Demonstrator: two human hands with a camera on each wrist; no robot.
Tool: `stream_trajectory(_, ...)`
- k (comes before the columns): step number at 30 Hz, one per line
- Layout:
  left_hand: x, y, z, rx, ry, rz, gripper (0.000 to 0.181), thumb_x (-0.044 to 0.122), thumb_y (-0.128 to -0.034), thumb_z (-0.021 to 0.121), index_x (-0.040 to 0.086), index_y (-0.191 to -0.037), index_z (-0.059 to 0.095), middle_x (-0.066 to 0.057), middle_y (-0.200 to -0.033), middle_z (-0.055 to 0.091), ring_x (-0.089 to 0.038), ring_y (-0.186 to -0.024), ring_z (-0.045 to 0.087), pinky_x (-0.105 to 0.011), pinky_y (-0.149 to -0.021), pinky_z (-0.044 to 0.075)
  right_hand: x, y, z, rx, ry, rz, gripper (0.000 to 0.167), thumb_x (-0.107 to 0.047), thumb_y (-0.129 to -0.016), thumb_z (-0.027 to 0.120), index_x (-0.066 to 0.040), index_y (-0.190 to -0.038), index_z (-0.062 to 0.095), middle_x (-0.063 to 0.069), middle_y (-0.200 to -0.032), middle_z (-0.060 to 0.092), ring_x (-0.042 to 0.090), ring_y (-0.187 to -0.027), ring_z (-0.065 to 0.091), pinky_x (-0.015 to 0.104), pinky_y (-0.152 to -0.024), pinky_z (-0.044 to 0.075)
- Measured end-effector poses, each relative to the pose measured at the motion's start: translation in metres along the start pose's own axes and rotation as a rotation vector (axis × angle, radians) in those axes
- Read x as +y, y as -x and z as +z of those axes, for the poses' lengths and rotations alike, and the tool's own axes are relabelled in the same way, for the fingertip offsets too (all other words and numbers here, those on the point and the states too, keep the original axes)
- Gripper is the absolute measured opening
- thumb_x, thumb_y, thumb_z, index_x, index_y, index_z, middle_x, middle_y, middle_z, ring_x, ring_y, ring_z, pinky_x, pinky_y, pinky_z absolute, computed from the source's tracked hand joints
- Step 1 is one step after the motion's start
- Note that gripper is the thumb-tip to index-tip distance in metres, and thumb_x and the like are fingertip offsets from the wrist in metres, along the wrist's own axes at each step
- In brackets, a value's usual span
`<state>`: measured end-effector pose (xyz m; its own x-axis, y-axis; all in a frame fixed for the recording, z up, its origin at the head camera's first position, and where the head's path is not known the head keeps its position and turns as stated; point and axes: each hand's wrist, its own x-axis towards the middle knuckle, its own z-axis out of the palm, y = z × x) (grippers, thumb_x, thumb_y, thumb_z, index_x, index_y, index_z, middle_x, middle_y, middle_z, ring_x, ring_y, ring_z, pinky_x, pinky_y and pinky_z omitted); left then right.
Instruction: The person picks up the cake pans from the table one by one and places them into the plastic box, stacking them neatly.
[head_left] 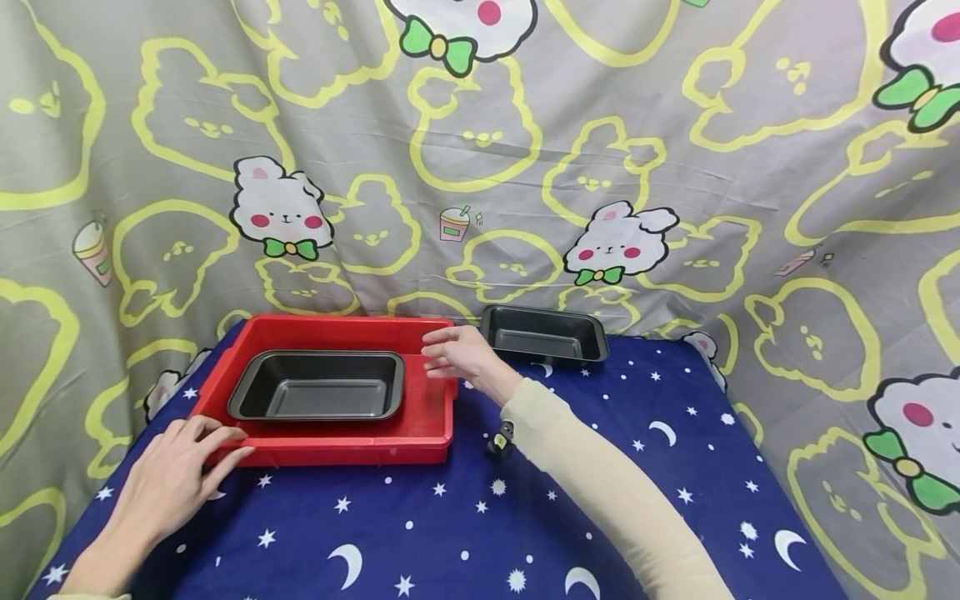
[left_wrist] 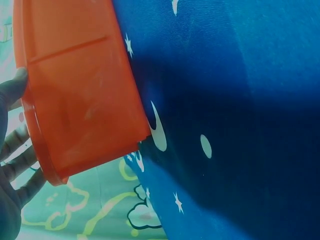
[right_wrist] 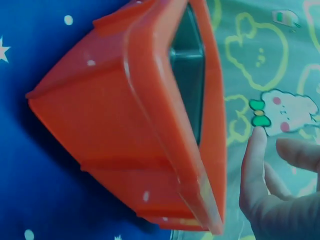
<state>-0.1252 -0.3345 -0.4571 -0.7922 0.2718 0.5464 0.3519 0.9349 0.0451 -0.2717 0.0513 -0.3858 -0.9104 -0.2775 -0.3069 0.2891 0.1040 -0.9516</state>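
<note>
Starry blue cloth (head_left: pixel 427 525) | left hand (head_left: pixel 171 471) grips red tray (head_left: pixel 345 451) | 1 pan (head_left: pixel 322 396) inside

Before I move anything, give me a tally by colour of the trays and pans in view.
Red: 1, the large tray
Dark grey: 2, the pan inside the tray and the pan outside it, on the right
Total: 3
</note>
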Motion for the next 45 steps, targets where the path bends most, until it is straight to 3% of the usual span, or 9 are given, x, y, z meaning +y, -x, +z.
stream_trajectory(3, 0.0, 0.0, -0.001, -0.003, -0.002, 0.0, 0.028, 0.025, -0.0713, 0.09, 0.018, -0.095, 0.076, -0.007, -0.092, 0.064, -0.03, -0.081, 0.054, -0.045, -0.069, 0.039, -0.001, 0.002, -0.01, -0.011, -0.017, -0.007, 0.041, -0.004, -0.097, 0.07, 0.002, -0.137, 0.065, 0.023, -0.123, 0.075, 0.014, -0.075, 0.074, 0.038, -0.083, 0.065)
stream_trajectory(7, 0.0, 0.0, -0.001, -0.01, -0.003, -0.004, 0.028, 0.025, -0.0713, 0.09, 0.018, -0.095, 0.076, -0.008, -0.092, 0.064, -0.03, -0.082, 0.053, -0.044, -0.069, 0.038, -0.002, 0.006, -0.025, -0.027, -0.029, -0.022, 0.039, -0.008, -0.097, 0.073, -0.001, -0.135, 0.067, 0.007, -0.107, 0.077, 0.018, -0.083, 0.077, 0.035, -0.081, 0.065)
stream_trajectory(13, 0.001, -0.001, -0.001, -0.009, -0.005, -0.009, 0.027, 0.024, -0.0714, 0.09, 0.018, -0.094, 0.076, -0.009, -0.092, 0.064, -0.03, -0.081, 0.053, -0.044, -0.069, 0.039, -0.007, 0.015, -0.051, -0.007, -0.008, -0.057, 0.042, -0.01, -0.098, 0.073, 0.0, -0.138, 0.065, 0.02, -0.125, 0.075, 0.024, -0.092, 0.079, 0.036, -0.085, 0.065)
stream_trajectory(22, 0.0, 0.0, -0.001, 0.005, -0.001, 0.006, 0.028, 0.025, -0.0708, 0.09, 0.018, -0.094, 0.075, -0.008, -0.092, 0.064, -0.03, -0.081, 0.053, -0.045, -0.069, 0.039, 0.002, 0.026, -0.099, 0.039, -0.006, -0.057, 0.045, -0.009, -0.101, 0.068, 0.004, -0.144, 0.059, -0.005, -0.094, 0.078, 0.012, -0.08, 0.077, 0.031, -0.079, 0.064)
stream_trajectory(30, 0.0, -0.001, -0.001, -0.009, -0.007, -0.007, 0.028, 0.026, -0.0715, 0.09, 0.019, -0.095, 0.076, -0.008, -0.093, 0.064, -0.029, -0.082, 0.053, -0.044, -0.069, 0.039, 0.009, 0.035, -0.148, 0.088, -0.072, -0.049, 0.051, -0.005, -0.104, 0.062, 0.007, -0.151, 0.048, -0.007, -0.095, 0.077, 0.011, -0.079, 0.076, 0.026, -0.076, 0.063)
stream_trajectory(38, 0.001, -0.002, -0.002, -0.005, -0.008, -0.008, 0.027, 0.026, -0.0722, 0.09, 0.019, -0.094, 0.076, -0.007, -0.093, 0.065, -0.03, -0.082, 0.054, -0.044, -0.069, 0.039, 0.02, 0.04, -0.193, 0.13, -0.071, -0.04, 0.056, -0.008, -0.108, 0.056, 0.008, -0.158, 0.037, -0.013, -0.092, 0.076, 0.007, -0.082, 0.076, 0.023, -0.078, 0.062)
stream_trajectory(45, 0.002, -0.001, -0.002, 0.009, -0.005, 0.003, 0.027, 0.026, -0.0715, 0.089, 0.019, -0.093, 0.075, -0.007, -0.092, 0.064, -0.03, -0.082, 0.054, -0.045, -0.069, 0.04, 0.025, 0.048, -0.226, 0.175, -0.094, -0.051, 0.055, -0.009, -0.109, 0.055, 0.007, -0.158, 0.037, -0.013, -0.091, 0.077, 0.007, -0.084, 0.077, 0.024, -0.08, 0.062)
